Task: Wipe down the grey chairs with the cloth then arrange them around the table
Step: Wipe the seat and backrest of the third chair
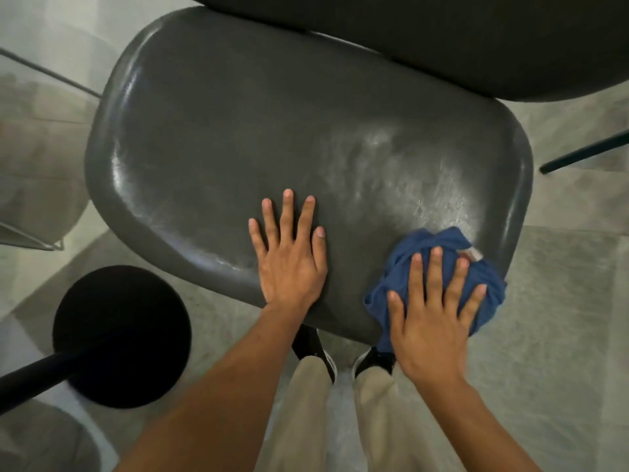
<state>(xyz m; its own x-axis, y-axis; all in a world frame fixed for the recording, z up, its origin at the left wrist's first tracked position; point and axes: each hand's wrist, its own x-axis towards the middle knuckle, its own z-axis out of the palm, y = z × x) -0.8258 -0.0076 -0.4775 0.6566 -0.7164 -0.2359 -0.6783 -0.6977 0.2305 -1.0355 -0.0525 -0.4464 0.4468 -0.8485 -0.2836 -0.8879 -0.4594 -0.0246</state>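
A grey chair seat (pixel 272 131) fills most of the head view, seen from above, with its backrest (pixel 442 35) at the top. My left hand (pixel 289 253) rests flat on the seat's near edge, fingers straight and spread. My right hand (pixel 432 308) presses flat on a bunched blue cloth (pixel 429 243) at the seat's near right corner. Pale wet streaks show on the seat just beyond the cloth.
A round black table base (pixel 122 335) with a black pole stands on the floor at the lower left. A glass table edge (pixel 41 69) crosses the upper left. A dark chair leg (pixel 585 155) shows at right. My shoes (pixel 316 349) stand under the seat's edge.
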